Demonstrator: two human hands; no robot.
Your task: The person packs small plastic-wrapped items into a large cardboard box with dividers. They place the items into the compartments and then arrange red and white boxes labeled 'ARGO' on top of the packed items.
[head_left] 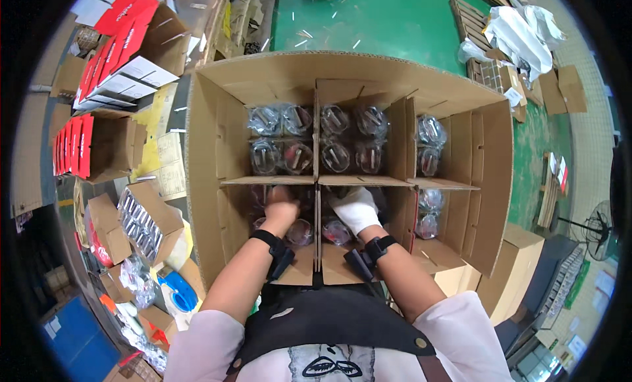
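Observation:
A big open cardboard carton point(355, 66) stands in front of me, split by cardboard dividers point(364, 180) into compartments. Round items wrapped in clear plastic point(266, 157), each with a silvery bar across its top, sit in several compartments. My bare left hand point(280, 205) reaches down into the near left compartment among wrapped items, its fingers hidden. In the near middle compartment is my right hand point(357, 211), in a white glove, beside a wrapped round item point(336, 231). Its fingertips are out of sight, so any hold is unclear. Black bands circle both wrists.
Red and white boxes point(125, 50) stand at the far left. Below them, a small carton of silvery pieces point(139, 223) lies near a blue object point(179, 291). Closed brown cartons point(520, 267) stand at right, with a fan point(596, 229) beyond. White sacks point(520, 40) lie far right.

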